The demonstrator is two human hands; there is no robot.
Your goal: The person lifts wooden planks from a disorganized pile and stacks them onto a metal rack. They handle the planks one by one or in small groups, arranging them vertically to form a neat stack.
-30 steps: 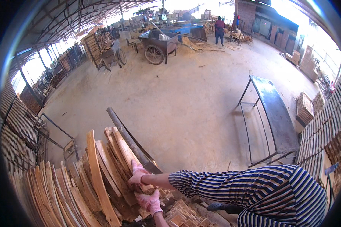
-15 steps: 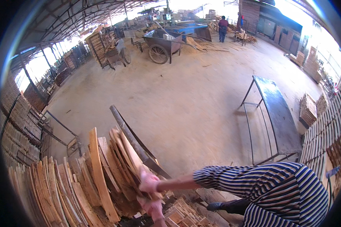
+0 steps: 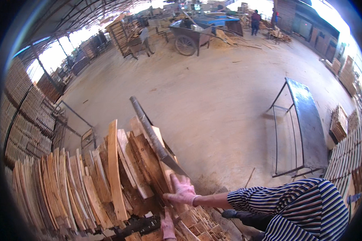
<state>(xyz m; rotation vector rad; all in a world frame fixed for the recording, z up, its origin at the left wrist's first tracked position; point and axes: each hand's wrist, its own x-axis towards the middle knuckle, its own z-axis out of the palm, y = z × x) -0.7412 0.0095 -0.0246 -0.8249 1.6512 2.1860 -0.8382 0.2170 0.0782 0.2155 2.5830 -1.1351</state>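
Pale, dusty concrete floor (image 3: 213,100) spreads across the middle of the head view, under a metal-trussed roof. Far off stand a brown metal cart with a spoked wheel (image 3: 181,32) and, to its right, a person in a dark red top (image 3: 255,21). On the right is a long black metal-framed table (image 3: 307,120); slatted timber stacks rise along the left edge (image 3: 18,132) and near the right edge.

Near left, rough wooden boards (image 3: 96,201) are packed side by side in a long, fanned row. They run from pale cream to orange-brown and dark brown, with streaked grain, uneven edges and slight bows. One long, smooth orange-brown board (image 3: 115,176) stands up above its neighbours. At the right end of this row lies a pale yellowish board (image 3: 165,170), crossed by a dark slanting metal bar (image 3: 149,128) that hides part of its face.

The right hand, in a pink glove (image 3: 183,193), rests against that pale board near its closer end, thumb set apart from the other fingers; I cannot tell whether they grip it. Its forearm comes from the right, out of a navy-and-white striped sleeve (image 3: 269,201). The pink-gloved left hand (image 3: 167,225) is nearer and lower, beside the near ends of the boards; its fingers are partly hidden, so their hold cannot be told. Short, blocky wood pieces (image 3: 199,225) are heaped just to its right.
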